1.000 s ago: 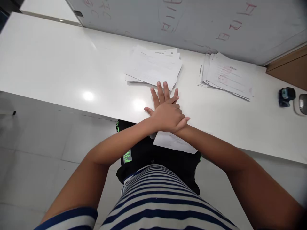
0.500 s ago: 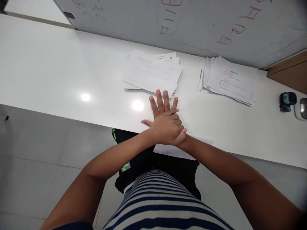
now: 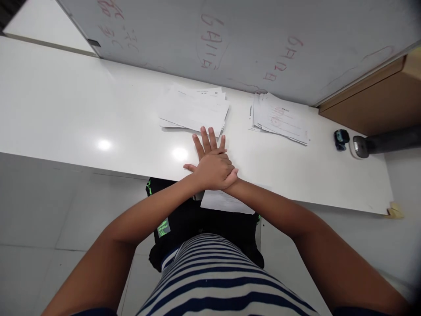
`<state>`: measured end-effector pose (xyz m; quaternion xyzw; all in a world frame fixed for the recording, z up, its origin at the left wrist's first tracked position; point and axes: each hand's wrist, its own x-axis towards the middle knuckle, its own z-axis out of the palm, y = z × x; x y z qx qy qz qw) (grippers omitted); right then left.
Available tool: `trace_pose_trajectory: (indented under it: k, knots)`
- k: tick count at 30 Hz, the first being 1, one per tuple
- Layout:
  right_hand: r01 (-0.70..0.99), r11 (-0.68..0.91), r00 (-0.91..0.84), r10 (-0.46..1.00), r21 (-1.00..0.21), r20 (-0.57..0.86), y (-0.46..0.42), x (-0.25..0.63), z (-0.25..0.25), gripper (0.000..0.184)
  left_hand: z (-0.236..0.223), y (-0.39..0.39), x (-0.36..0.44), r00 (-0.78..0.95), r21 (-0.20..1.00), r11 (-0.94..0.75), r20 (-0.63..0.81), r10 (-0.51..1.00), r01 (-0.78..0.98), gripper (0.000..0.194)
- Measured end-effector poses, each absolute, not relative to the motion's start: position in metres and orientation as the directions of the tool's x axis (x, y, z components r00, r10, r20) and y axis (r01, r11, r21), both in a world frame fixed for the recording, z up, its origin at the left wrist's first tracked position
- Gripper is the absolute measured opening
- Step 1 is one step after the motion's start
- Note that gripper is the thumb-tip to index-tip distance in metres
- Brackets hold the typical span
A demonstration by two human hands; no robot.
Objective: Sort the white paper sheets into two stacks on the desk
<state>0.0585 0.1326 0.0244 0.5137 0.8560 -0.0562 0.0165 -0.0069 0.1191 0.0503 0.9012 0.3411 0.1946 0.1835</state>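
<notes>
My left hand (image 3: 212, 171) lies across the back of my right hand (image 3: 206, 141), its fingers wrapped round it near the wrist. The right hand is palm down beneath, with its fingers stretched and spread. Part of its back is hidden by the left. Just beyond the fingertips is a stack of printed papers (image 3: 194, 107) on the white table (image 3: 131, 109). A loose paper sheet (image 3: 226, 202) sticks out over the table's front edge, below the right wrist.
A second paper stack (image 3: 281, 118) with red stamps lies farther right. Beyond it are a small dark device (image 3: 341, 139), a rounded grey-and-white object (image 3: 360, 147) and a cardboard box (image 3: 365, 96). A whiteboard (image 3: 243, 39) with red writing stands along the table's back.
The view has turned to the right, so table items appear farther left and more of the box and the table's right end shows. Both hands keep the same hold.
</notes>
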Motion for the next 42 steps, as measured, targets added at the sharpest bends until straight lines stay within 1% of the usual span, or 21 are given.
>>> trace_pose_trajectory:
  k: [4,8,13,16,19,23,30,32,33,34,35,36,37,38,39,40,41,42]
  knots:
    - [0.864,0.499,-0.503,0.863,-0.069,-0.046,0.130,0.058,0.029,0.099,0.054,0.118,-0.007,0.690,0.419,-0.713,0.239,0.684,0.562,0.044]
    - [0.864,0.497,-0.499,0.867,-0.083,-0.002,0.129,0.060,0.028,0.096,0.050,0.118,-0.007,0.691,0.396,-0.741,0.291,0.662,0.542,0.043]
    - [0.823,0.538,-0.537,0.841,-0.180,0.059,0.129,0.065,0.027,0.092,0.042,0.120,-0.007,0.690,0.388,-0.764,0.340,0.639,0.516,0.041]
    - [0.820,0.523,-0.526,0.849,-0.232,0.055,0.130,0.065,0.029,0.089,0.040,0.121,-0.008,0.686,0.398,-0.759,0.340,0.643,0.514,0.040]
    - [0.838,0.485,-0.498,0.867,-0.251,0.014,0.130,0.063,0.031,0.088,0.040,0.122,-0.007,0.689,0.408,-0.759,0.338,0.641,0.507,0.041]
    - [0.854,0.457,-0.473,0.881,-0.251,-0.005,0.129,0.061,0.033,0.088,0.043,0.121,-0.007,0.689,0.399,-0.759,0.335,0.643,0.514,0.041]
    - [0.839,0.511,-0.511,0.858,-0.186,0.051,0.125,0.064,0.037,0.088,0.050,0.118,-0.001,0.666,0.353,-0.738,0.322,0.673,0.575,0.043]
    - [0.827,0.536,-0.531,0.844,-0.169,0.079,0.122,0.065,0.035,0.089,0.053,0.118,-0.002,0.661,0.369,-0.749,0.355,0.661,0.550,0.044]
    - [0.820,0.548,-0.541,0.836,-0.165,0.089,0.122,0.065,0.033,0.088,0.055,0.116,-0.004,0.639,0.401,-0.749,0.395,0.660,0.527,0.044]
    - [0.816,0.556,-0.547,0.831,-0.161,0.099,0.121,0.064,0.031,0.085,0.055,0.110,-0.007,0.582,0.454,-0.735,0.450,0.677,0.505,0.043]
    - [0.817,0.555,-0.544,0.832,-0.159,0.106,0.121,0.064,0.029,0.082,0.055,0.101,-0.011,0.484,0.526,-0.702,0.509,0.712,0.480,0.043]
    - [0.824,0.543,-0.532,0.840,-0.161,0.108,0.122,0.062,0.027,0.080,0.053,0.088,-0.016,0.342,0.612,-0.651,0.556,0.758,0.449,0.043]
    - [0.835,0.524,-0.514,0.852,-0.166,0.102,0.122,0.061,0.025,0.079,0.049,0.071,-0.020,0.157,0.708,-0.576,0.567,0.809,0.410,0.043]
    - [0.847,0.504,-0.496,0.864,-0.171,0.089,0.123,0.060,0.024,0.079,0.043,0.052,-0.023,-0.026,0.793,-0.492,0.535,0.844,0.359,0.043]
    - [0.856,0.488,-0.483,0.873,-0.174,0.071,0.123,0.059,0.023,0.081,0.035,0.031,-0.026,-0.191,0.869,-0.394,0.459,0.868,0.301,0.044]
    - [0.860,0.479,-0.478,0.877,-0.174,0.052,0.124,0.058,0.022,0.083,0.025,0.010,-0.028,-0.324,0.933,-0.264,0.336,0.885,0.246,0.043]
    - [0.861,0.478,-0.480,0.877,-0.171,0.036,0.124,0.057,0.022,0.085,0.014,-0.008,-0.028,-0.402,0.969,-0.124,0.202,0.893,0.211,0.041]
    - [0.859,0.484,-0.487,0.873,-0.166,0.026,0.125,0.057,0.022,0.086,0.003,-0.024,-0.027,-0.415,0.978,0.009,0.080,0.906,0.209,0.037]
